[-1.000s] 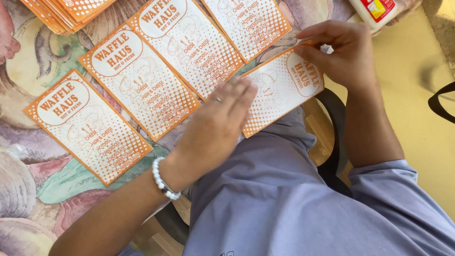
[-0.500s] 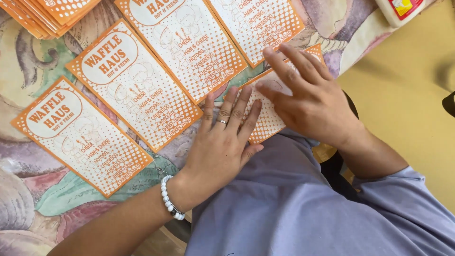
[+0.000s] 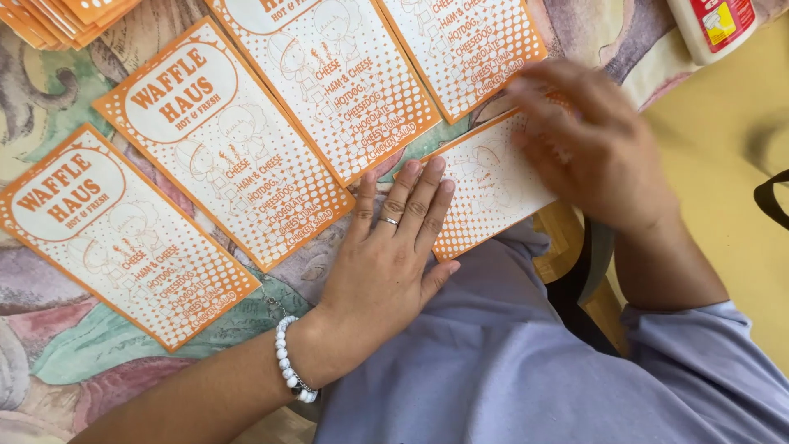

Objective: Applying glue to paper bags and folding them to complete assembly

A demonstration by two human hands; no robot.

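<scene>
Five orange-and-white paper sleeves laid flat in a slanting row on a table (image 3: 49, 99) with a painted floral cover: far-left sleeve (image 3: 115, 238), second sleeve (image 3: 222, 148), third sleeve (image 3: 337, 74), fourth sleeve (image 3: 460, 41) at top centre, fifth sleeve (image 3: 485, 185) at centre, its lower edge overhanging the table edge. One stack of like sleeves (image 3: 66, 16) in the upper left corner. One white glue bottle (image 3: 711, 25) with red label in the upper right corner.

Left hand (image 3: 390, 255), lower centre: open, fingers straight and together, pressed flat, fingertips on the left end of the fifth sleeve; nothing gripped. One ring, one white bead bracelet (image 3: 288, 370) at the wrist.

Right hand (image 3: 592, 144), right of centre: motion-blurred, palm down, fingers spread over the right end of the fifth sleeve; nothing seen gripped.

Against the frame half a second earlier: right hand shifted right, no longer overlapping the left; more of the fifth sleeve exposed between the two hands; left hand unmoved.
</scene>
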